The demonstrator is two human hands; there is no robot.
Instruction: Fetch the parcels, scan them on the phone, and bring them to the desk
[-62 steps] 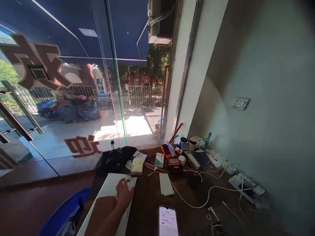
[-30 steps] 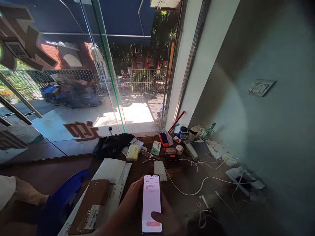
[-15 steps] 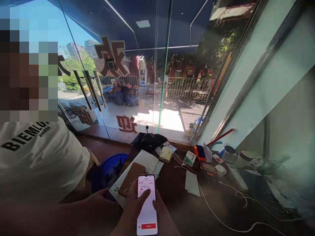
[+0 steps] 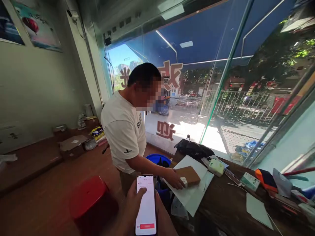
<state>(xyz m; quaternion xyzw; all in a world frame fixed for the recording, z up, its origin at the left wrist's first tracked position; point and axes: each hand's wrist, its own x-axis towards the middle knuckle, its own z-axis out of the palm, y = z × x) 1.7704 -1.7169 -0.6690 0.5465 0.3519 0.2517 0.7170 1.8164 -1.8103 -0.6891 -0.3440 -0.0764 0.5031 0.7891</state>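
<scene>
A smartphone with a lit white screen and a red bar near its bottom is held upright at the lower middle of the head view. My left hand is closed around its left side, the thumb lying over the upper screen. Along the right edge, my right hand is wrapped against the phone; its fingers are mostly hidden behind it. Beyond the phone, a person in a white T-shirt has a hand on a brown cardboard box, which rests on white sheets.
A dark table on the right bears a black bag, a pale yellow block, a small box and a white cable. A red stool stands left, a blue bin by the table. Parcels lie along the wall.
My view has swung left, bringing in the stool, the wall and more of the person. The phone stays in my hands. My right thumb has moved off the screen's edge.
</scene>
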